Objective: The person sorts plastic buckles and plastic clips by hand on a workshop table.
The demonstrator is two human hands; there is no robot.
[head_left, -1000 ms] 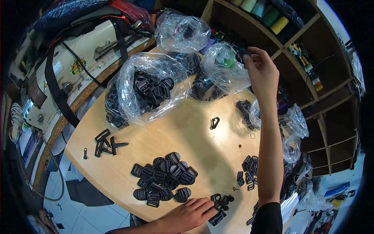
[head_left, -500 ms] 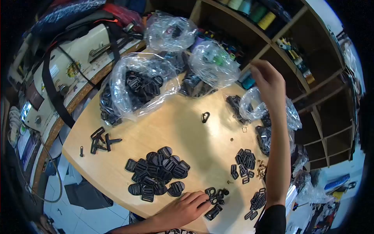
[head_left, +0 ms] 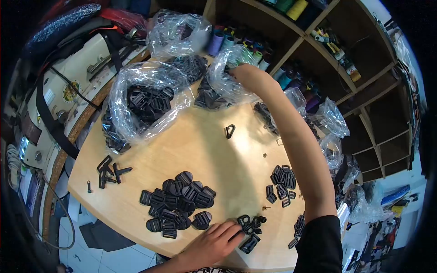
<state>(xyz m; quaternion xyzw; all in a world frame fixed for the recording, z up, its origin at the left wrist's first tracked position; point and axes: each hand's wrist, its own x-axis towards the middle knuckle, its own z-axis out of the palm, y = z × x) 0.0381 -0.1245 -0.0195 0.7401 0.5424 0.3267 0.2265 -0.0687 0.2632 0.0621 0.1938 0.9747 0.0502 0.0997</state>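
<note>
My right hand (head_left: 252, 78) reaches to the far side of the table, at the mouth of a clear plastic bag (head_left: 223, 86) of black plastic parts. Its fingertips are hidden by the bag and the wrist, so their grip does not show. My left hand (head_left: 213, 243) lies palm down near the front edge, fingers stretched out. Its fingertips are beside a small group of black rings and cord-lock-like pieces (head_left: 246, 223), with a black side-release buckle (head_left: 250, 244) close by. Left of it lies a pile of black strap buckles (head_left: 177, 200).
A larger open bag of buckles (head_left: 150, 102) stands back left. A black snap hook (head_left: 230, 131) lies mid-table. Black slider buckles (head_left: 283, 179) lie on the right, T-shaped black parts (head_left: 109, 172) on the left. A sewing machine (head_left: 75, 75) and thread shelves (head_left: 314, 45) border the table.
My right hand has moved left and down from in front of the shelves to the plastic bag, whose top is now pushed in. My left hand stays by the small pieces. The view has shifted slightly.
</note>
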